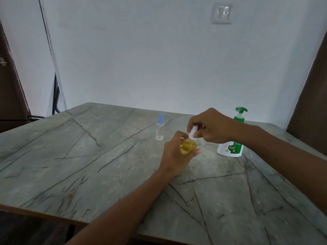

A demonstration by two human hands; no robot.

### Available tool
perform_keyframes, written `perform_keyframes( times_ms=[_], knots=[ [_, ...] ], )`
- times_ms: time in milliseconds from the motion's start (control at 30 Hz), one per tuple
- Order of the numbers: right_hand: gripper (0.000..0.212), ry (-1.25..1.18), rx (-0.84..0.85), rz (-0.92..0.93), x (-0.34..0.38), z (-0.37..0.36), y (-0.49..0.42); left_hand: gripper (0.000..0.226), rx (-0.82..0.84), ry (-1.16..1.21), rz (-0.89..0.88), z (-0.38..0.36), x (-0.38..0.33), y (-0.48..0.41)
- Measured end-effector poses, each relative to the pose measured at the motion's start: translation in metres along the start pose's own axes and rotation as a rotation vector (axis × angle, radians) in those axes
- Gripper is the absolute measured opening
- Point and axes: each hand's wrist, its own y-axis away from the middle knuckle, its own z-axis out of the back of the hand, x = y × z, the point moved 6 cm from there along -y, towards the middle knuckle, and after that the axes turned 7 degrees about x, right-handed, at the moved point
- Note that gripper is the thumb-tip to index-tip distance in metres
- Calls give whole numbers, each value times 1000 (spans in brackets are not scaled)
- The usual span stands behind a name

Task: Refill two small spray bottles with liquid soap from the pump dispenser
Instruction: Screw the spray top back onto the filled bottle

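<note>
Beside the pump dispenser, the left hand grips the light, likely slippery yellow bottle; the right hand pinches its cap.

- Table: grey veined stone look, matt.
- Small spray bottle: clear plastic, blue cap.
- Pump dispenser: glossy white-and-green plastic.
- Held bottle: transparent, yellow liquid inside.

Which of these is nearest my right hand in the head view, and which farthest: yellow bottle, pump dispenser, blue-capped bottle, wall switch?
1. Yellow bottle: the right hand pinches its white cap.
2. Pump dispenser: just behind the wrist, on the right.
3. Blue-capped bottle: standing to the left.
4. Wall switch: high on the far wall.
</note>
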Motion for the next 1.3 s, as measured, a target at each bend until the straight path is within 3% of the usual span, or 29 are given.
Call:
perform_keyframes(
  times_ms=[233, 500, 567, 700, 867, 933, 1100, 1200, 1300],
  knots=[
    [22, 63, -22, -7, 1, 5, 1, 55, -9, 14, 3, 1, -1, -1],
    [80, 193, -77, -72, -15, 0, 0, 57, 52, 25, -45, -7, -5, 1],
    [85, 142, -61, -85, -17, 1, 2, 58, 50, 27, -33, -7, -3, 1],
    [46, -187, -11, -3, -14, 8, 7, 57, 38, 16, 6, -5, 0, 1],
    [18, -113, 33, 61, -13, 6, 4, 57, 40, -15, 19, -6, -2, 0],
    [21, -102, -2, 41, -13, 6, 2, 56, 39, -11, -2, -7, -4, 1],
    [66, 95, -55, -38, -11, 2, 1, 55, 51, 7, -6, -7, -4, 2],
    [58, -78, -12, -27, -12, 1, 5, 57, 54, -10, -4, -7, -4, 2],
    [31, -198, 56, 45, -12, 2, 7, 61, 66, -17, 21, -8, -3, 1]
  ],
)
